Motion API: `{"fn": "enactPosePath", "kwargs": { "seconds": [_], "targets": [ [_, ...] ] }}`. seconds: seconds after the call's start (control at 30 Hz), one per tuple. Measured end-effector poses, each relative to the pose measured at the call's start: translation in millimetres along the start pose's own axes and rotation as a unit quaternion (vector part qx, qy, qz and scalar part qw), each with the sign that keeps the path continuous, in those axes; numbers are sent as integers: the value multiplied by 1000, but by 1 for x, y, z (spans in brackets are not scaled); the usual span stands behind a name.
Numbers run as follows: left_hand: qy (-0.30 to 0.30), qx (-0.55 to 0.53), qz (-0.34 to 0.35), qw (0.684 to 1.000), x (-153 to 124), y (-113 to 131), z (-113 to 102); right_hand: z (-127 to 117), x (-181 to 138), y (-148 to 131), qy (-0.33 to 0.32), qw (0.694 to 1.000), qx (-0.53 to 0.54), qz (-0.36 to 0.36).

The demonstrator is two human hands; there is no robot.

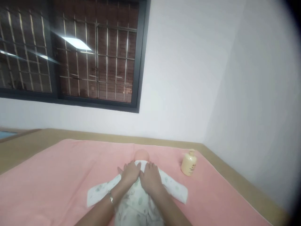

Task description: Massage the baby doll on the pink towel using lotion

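Note:
A baby doll (142,155) lies on its back, its rounded head toward the wall. It wears a white garment (135,201) with a green print, and the long sleeves spread out to both sides. My left hand (130,173) rests on the upper chest by the collar, fingers apart over the shoulder on that side. Beside it, my right hand (150,178) lies on the other half of the chest, its fingers pointing to the shoulder. Both thumbs are near the middle of the collar. The hands cover much of the chest, and the doll's lower end runs out of view.
A pink mat (61,175) is spread under the doll on a wooden-edged table (237,171). To the right stands a pale yellow pump bottle (188,164). Behind are a white wall (183,78) and a barred window (98,62).

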State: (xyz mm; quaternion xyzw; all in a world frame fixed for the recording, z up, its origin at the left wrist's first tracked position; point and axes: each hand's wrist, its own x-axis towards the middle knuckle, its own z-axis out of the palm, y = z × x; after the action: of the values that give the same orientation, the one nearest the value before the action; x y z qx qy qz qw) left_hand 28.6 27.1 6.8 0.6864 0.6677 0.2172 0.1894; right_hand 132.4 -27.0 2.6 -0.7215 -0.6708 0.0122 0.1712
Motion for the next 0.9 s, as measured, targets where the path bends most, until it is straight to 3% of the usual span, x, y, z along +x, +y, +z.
{"fn": "enactPosePath", "kwargs": {
  "seconds": [0.17, 0.33, 0.53, 0.67, 0.9],
  "targets": [
    [28, 65, 32, 997, -1, 0, 1, -3, 2, -1, -5, 999, -5, 39],
    [16, 61, 40, 997, -1, -2, 3, -4, 11, 2, -4, 998, 6, 68],
    [10, 43, 50, 998, 3, -6, 7, -4, 31, 15, -81, 989, 51, 114],
    [19, 12, 54, 998, 5, -13, 11, 0, 41, 27, -110, 983, 80, 120],
    [102, -107, 113, 983, 4, -33, 18, 8, 37, 50, -71, 984, 140, 83]
  ]
}}
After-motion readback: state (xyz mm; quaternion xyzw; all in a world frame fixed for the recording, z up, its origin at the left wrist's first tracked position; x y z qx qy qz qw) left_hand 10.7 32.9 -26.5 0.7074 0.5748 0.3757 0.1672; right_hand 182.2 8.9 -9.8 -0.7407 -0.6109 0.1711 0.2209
